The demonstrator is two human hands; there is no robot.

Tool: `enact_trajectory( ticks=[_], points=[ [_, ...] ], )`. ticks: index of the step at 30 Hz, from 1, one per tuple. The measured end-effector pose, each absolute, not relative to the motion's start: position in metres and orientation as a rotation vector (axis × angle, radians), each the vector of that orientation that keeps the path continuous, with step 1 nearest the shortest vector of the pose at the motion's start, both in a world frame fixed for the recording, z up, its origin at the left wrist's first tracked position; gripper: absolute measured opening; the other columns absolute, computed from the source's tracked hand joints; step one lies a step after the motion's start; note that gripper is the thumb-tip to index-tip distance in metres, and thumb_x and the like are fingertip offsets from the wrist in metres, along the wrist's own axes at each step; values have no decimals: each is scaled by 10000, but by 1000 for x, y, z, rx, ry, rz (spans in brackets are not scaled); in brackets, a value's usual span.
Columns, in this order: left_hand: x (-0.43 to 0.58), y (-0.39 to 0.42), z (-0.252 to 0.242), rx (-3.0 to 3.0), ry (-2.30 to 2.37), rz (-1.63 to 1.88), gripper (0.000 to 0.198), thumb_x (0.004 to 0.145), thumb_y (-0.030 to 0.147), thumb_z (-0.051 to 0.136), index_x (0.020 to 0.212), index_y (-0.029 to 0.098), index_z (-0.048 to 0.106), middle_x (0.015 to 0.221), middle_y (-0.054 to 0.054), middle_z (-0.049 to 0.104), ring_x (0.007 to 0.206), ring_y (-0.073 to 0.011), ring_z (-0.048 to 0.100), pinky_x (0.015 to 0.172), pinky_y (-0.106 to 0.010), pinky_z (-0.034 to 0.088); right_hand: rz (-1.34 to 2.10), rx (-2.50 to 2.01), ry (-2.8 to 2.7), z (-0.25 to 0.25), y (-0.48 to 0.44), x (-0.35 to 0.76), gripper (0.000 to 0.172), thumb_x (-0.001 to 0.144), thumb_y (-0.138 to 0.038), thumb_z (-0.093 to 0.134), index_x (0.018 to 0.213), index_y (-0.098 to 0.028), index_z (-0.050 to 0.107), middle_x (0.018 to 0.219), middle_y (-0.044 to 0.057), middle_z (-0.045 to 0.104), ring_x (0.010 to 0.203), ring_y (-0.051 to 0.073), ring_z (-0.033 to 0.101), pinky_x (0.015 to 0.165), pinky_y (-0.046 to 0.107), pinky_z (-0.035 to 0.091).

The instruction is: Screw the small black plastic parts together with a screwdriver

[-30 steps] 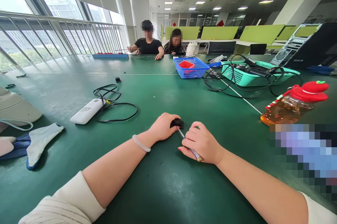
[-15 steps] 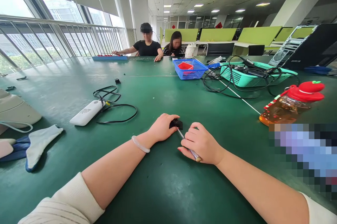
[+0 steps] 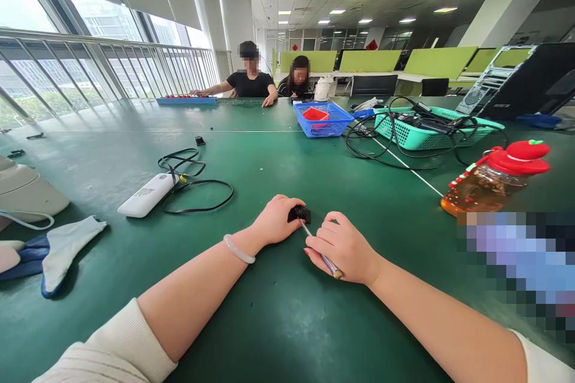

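On the green table (image 3: 269,323), my left hand (image 3: 279,221) is closed around a small black part (image 3: 302,214), too small to name more exactly. Its right side shows past my fingertips. My right hand (image 3: 344,248) grips a screwdriver (image 3: 333,267) with a thin metal shaft. The shaft points up and left, and its tip meets the near side of the black part, close to my left fingertips. My right fingers hide part of the handle.
To the left lie a white power bank (image 3: 146,194) with a black cable and a glove (image 3: 69,248). Farther off stand a blue basket (image 3: 326,126) and a teal basket (image 3: 415,140) of cables. A red-lidded bottle (image 3: 489,179) is at right. Two people sit across the table.
The view has shifted very slightly. Both hands keep their grips, and the screwdriver tip stays at the black part.
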State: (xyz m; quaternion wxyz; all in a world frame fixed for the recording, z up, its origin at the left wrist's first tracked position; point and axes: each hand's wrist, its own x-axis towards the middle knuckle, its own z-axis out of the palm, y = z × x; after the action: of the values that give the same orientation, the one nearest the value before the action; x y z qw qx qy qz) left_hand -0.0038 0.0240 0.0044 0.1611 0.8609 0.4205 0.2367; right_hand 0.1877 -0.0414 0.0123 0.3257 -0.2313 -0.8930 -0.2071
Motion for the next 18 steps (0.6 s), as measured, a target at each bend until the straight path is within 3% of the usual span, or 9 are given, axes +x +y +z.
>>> enact_trajectory(
  ticks=[18],
  points=[
    [-4,24,7,2472,1224,660,341,819,253,635,1158,222,646,1084,-44,720,1091,-258,590,985,-418,481,-591,-621,-2495,11,-41,188,250,892,-179,524,646,-190,568,598,-19,513,606,138,389,802,334,363]
  ],
)
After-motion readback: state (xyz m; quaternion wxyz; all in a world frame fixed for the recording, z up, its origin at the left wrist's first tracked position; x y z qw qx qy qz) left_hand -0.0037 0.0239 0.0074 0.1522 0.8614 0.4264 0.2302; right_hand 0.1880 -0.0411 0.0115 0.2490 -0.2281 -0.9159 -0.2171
